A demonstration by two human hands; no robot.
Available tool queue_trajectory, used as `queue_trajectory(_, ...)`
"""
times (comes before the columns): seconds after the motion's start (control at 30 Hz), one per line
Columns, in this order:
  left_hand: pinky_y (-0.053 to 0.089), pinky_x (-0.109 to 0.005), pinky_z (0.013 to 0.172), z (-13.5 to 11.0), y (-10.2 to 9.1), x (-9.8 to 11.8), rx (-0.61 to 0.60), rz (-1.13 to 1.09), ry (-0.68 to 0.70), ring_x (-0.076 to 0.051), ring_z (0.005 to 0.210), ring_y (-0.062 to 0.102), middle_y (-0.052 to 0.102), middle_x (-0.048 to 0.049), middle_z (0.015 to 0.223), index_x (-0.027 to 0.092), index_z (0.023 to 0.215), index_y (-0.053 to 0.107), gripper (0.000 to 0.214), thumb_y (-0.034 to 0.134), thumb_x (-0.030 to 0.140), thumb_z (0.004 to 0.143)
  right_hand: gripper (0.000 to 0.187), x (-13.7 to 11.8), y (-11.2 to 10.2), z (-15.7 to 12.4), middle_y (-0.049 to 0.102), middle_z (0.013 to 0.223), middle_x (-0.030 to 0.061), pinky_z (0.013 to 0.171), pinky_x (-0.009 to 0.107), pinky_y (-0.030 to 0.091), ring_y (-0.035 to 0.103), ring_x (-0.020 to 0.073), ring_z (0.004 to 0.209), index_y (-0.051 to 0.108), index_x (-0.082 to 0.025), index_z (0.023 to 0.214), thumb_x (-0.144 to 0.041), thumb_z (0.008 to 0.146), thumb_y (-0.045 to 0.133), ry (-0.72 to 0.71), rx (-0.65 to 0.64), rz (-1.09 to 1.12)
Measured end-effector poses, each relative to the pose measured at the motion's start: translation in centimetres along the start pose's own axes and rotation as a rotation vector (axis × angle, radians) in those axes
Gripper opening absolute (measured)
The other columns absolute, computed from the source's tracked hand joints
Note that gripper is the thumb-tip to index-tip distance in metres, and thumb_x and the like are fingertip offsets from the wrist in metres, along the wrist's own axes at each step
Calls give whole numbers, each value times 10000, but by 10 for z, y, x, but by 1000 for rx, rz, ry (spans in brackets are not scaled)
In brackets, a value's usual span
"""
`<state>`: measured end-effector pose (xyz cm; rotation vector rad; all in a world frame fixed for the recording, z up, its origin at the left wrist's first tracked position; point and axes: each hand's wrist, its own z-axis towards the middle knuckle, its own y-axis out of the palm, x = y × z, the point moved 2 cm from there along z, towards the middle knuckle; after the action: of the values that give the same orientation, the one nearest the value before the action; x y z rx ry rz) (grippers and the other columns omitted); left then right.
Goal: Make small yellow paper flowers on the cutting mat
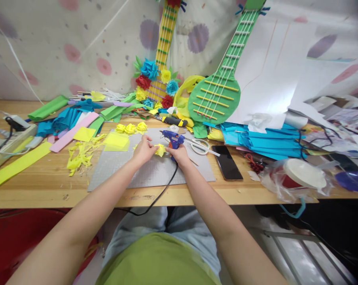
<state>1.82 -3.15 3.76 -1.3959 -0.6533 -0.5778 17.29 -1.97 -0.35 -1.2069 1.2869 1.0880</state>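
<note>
My left hand (pixel 143 150) pinches a small yellow paper flower (pixel 160 150) over a grey cutting mat (pixel 155 172). My right hand (pixel 179 152) is wrapped round the handle of a blue glue gun (pixel 172 138), whose nozzle points left, just above the flower. The gun's black cord (pixel 161 194) trails off the table's front edge. Three finished yellow paper flowers (pixel 131 128) lie at the mat's far edge, next to yellow paper squares (pixel 116 141).
White-handled scissors (pixel 200 145) and a black phone (pixel 227 162) lie right of my hands. Yellow scraps (pixel 79 156), coloured paper strips and a power strip (pixel 9 138) fill the left. Two cardboard guitars (pixel 217 93) lean on the back wall. A bagged tape roll (pixel 300 176) sits right.
</note>
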Motion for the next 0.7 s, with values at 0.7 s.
queue_trajectory(0.7,444,-264,685,13,12,-3,-147,-426,-80,-130,782,547,568,-63,928,151,926,475,458,681,191,519,342,-1,0,-1,511,512,-75,431,219,373,421,69,401,525,-169,754,-311,484,681,7,0,7)
